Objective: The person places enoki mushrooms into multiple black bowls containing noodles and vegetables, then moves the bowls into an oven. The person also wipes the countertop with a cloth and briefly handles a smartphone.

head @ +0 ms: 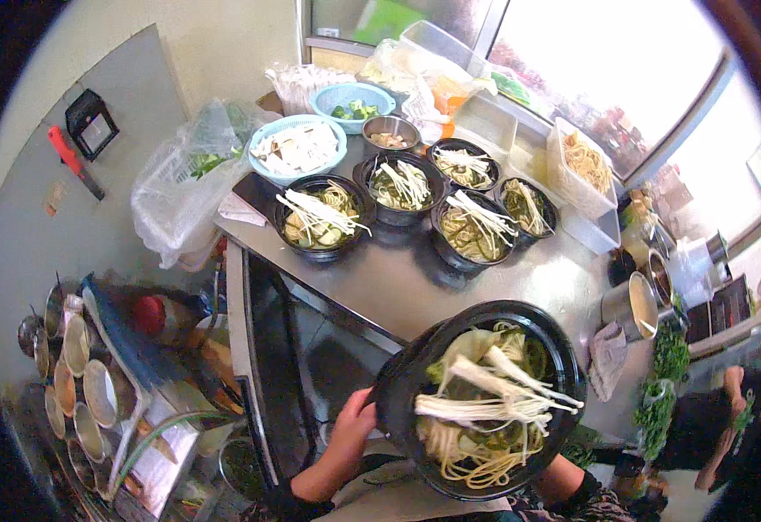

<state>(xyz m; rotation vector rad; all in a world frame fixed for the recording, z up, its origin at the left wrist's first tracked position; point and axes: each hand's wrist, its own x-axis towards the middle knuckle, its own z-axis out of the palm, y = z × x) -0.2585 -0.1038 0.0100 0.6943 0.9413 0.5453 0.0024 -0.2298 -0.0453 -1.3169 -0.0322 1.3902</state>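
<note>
A large black pot (396,417) is held up in front of me, its mouth tilted toward the camera. Inside it lie enoki mushrooms (478,398), noodles (478,466) and pale leafy pieces. My left hand (354,424) grips the pot's left side. My right hand (562,479) is at the lower right of the pot; only the wrist and part of the hand show, its fingers hidden behind the pot. Beyond, on the steel table (380,287), stand several black pots (325,251) with noodles and enoki on top.
Behind the pots are a blue basket of white slices (299,150), a blue basket of broccoli (354,111), a steel bowl (390,132) and a plastic tub of noodles (582,166). Ladles (86,398) hang at left. At right, another person's arm (723,427) holds greens.
</note>
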